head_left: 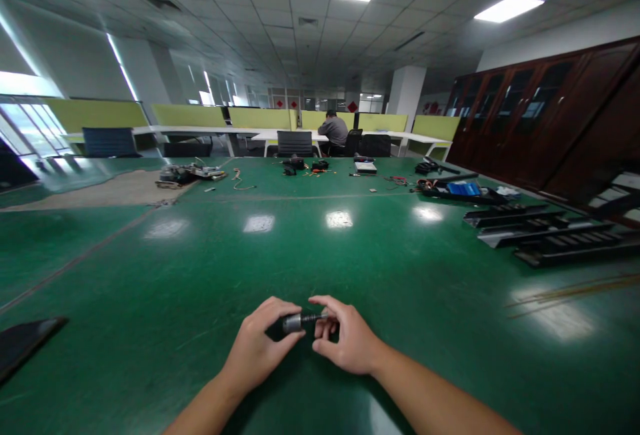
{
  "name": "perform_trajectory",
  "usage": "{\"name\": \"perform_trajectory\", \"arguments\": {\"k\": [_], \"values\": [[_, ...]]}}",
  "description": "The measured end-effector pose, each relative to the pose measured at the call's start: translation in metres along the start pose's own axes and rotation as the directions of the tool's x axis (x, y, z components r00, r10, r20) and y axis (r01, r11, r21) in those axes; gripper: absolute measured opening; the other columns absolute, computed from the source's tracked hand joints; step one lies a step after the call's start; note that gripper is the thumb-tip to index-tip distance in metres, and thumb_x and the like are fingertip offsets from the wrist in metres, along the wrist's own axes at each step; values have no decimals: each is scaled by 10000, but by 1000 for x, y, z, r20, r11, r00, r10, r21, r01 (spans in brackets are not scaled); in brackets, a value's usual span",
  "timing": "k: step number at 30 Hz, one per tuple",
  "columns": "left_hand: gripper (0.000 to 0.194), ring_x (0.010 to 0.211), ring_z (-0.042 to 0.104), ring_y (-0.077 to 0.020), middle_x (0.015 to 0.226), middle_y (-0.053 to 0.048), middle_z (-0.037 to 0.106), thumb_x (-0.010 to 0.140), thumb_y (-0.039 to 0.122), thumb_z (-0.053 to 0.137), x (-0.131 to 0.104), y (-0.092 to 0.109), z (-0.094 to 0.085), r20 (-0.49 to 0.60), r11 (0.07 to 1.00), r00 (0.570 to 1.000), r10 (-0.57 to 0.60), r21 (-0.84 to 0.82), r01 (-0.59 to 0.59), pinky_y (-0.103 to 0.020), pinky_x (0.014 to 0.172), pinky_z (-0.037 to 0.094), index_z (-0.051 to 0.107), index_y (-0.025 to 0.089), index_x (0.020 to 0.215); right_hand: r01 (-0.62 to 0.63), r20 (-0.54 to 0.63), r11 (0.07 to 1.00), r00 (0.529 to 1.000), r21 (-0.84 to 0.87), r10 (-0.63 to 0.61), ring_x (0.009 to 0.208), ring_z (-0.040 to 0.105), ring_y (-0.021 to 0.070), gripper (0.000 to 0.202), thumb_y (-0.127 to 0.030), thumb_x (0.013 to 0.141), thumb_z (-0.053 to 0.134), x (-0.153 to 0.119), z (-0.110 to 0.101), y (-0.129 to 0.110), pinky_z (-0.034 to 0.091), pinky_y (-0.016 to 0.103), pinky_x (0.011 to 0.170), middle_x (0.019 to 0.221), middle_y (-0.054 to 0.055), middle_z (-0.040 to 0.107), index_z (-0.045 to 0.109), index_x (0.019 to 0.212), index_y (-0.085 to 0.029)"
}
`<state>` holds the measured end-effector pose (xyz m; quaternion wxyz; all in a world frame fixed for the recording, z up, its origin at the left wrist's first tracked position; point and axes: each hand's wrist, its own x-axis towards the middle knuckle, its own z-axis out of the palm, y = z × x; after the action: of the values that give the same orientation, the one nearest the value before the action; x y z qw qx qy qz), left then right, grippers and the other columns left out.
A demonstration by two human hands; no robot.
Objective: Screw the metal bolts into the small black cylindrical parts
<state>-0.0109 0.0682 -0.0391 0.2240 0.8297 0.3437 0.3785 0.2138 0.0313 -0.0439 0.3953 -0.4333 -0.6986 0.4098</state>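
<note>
Near the front middle of the green table, my left hand (261, 340) holds a small silver and black metal cylinder with a thin ridged shaft (294, 323). Thumb and fingers close around its left part, and the shaft sticks out to the right; whether the ridges are a spring or a thread I cannot make out. My right hand (346, 336) is at the shaft's far end, thumb and index finger apart, the other fingers curled. The shaft tip reaches in among those fingers; whether they touch it is unclear.
A green tabletop (240, 255) spreads out ahead. Black metal channels (560, 228) and thin rods (575, 293) lie at right, a dark flat panel (27, 341) at left. Electronic parts (187, 173) and power tools (295, 164) sit farther back. A person (335, 129) sits beyond.
</note>
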Motion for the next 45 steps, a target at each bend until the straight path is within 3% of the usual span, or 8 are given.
{"name": "perform_trajectory", "arguments": {"k": [4,12,21,28,34,45], "values": [[305,968,625,-178,1036,-31,672,838,254,727,1,1,6,-7,999,999,36,-31,-36,-311,874,502,635,265,1128,12,-53,999,998,-53,-15,686,612,142,673,-116,694,716,0,0,0,487,268,670,909,2,668,516,1323,-244],[296,977,628,-161,1053,-13,670,844,248,718,-5,-2,6,6,999,1000,16,-41,-15,-295,883,496,633,286,1125,11,-83,1000,996,1,-11,729,616,147,460,-94,710,687,-1,3,0,484,255,662,938,4,649,589,1138,-230],[328,912,662,-158,1005,-5,704,798,294,771,-6,-2,3,6,998,1000,-14,-58,15,-268,836,517,672,297,1111,16,-72,996,997,-93,-23,682,588,143,307,-123,728,701,1,2,-7,459,253,651,819,-11,664,663,1020,-209],[308,902,669,-149,996,5,709,798,291,767,-5,-3,3,10,997,1000,-29,-69,30,-255,827,522,679,303,1093,51,-100,993,993,-105,-62,719,616,153,325,-112,737,687,4,3,-9,464,254,674,842,-3,682,666,1046,-208],[293,886,677,-147,973,7,720,798,308,766,-3,-3,7,51,996,999,-14,-85,18,-250,809,533,688,302,1080,97,-116,977,986,-188,-120,737,623,160,162,-128,741,714,6,2,-6,451,267,708,800,1,680,725,884,-205],[330,928,690,-153,1015,28,728,779,302,782,-4,-4,8,17,996,997,-78,-39,79,-254,856,546,686,335,1093,45,-135,987,989,-155,-67,713,631,152,129,-165,761,740,10,2,-5,450,255,675,778,4,694,764,881,-207]]}}
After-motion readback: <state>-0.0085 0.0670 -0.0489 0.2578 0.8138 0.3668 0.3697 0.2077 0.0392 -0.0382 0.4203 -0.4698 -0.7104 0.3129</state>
